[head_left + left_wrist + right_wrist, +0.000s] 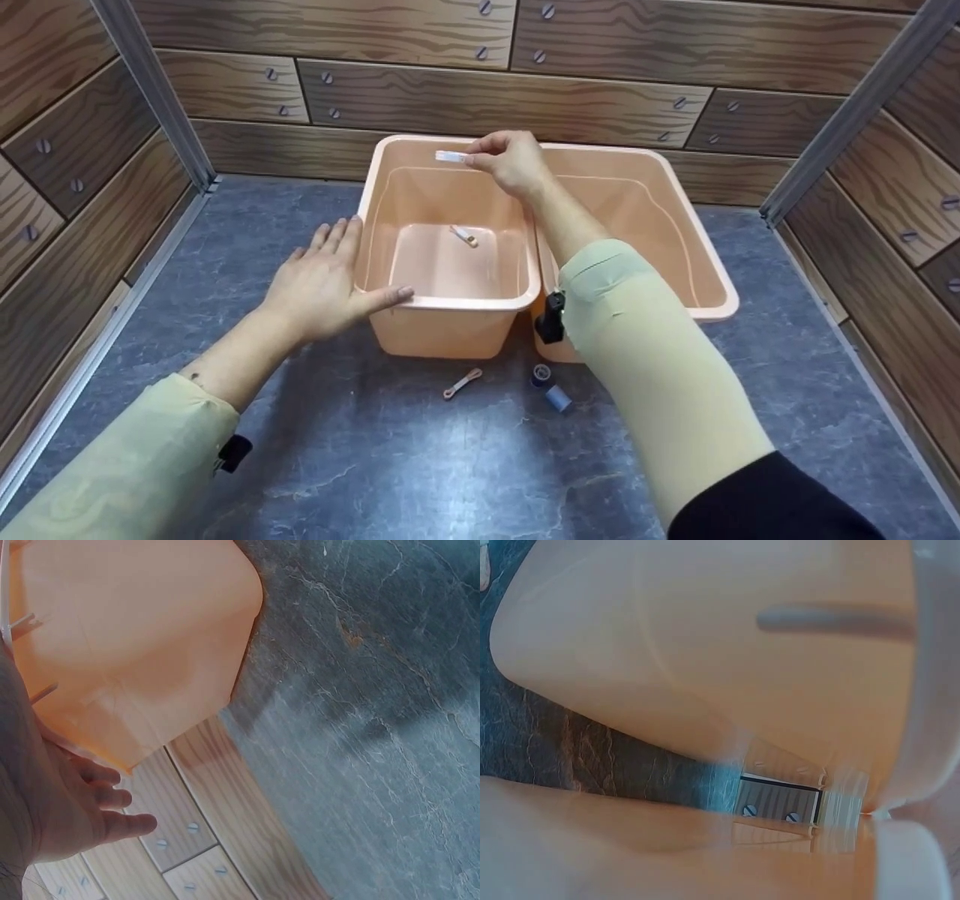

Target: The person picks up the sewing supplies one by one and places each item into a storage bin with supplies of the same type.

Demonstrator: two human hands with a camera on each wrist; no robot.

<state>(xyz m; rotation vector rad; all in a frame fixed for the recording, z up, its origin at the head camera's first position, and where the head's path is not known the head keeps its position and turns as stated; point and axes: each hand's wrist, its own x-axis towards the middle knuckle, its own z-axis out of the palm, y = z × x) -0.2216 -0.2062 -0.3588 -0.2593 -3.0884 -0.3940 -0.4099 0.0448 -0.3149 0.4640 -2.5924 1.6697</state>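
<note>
Left sleeve (127, 465) nearest, strip (448, 156) held over the left bin (442, 330)

The pale left sleeve fills the lower corner, a small black device (234, 454) at its edge. Beyond it the left grip (319, 281) is released: straight fingers lie along the bin's outer side and the thumb crosses the front rim, probably to steady the bin. One loop (463, 236) lies on the bottom inside; a second loop (463, 383) lies on the surface (337, 480) just in front.

Above the bin, towards its far rim, is the white strip. The right grip (517, 165) pinches its right end between thumb and finger, perhaps because so slim a piece gives little to hold; the left end sticks out free.

Further right, a dark spool (541, 375) shows its round end and a blue spool (559, 398) lies on its side, both before the right bin (652, 225). The right forearm (574, 221) crosses that bin and hides part of it. Wooden boards (600, 37) rise behind and at both sides. A black sleeve (765, 499) covers the lower right.
</note>
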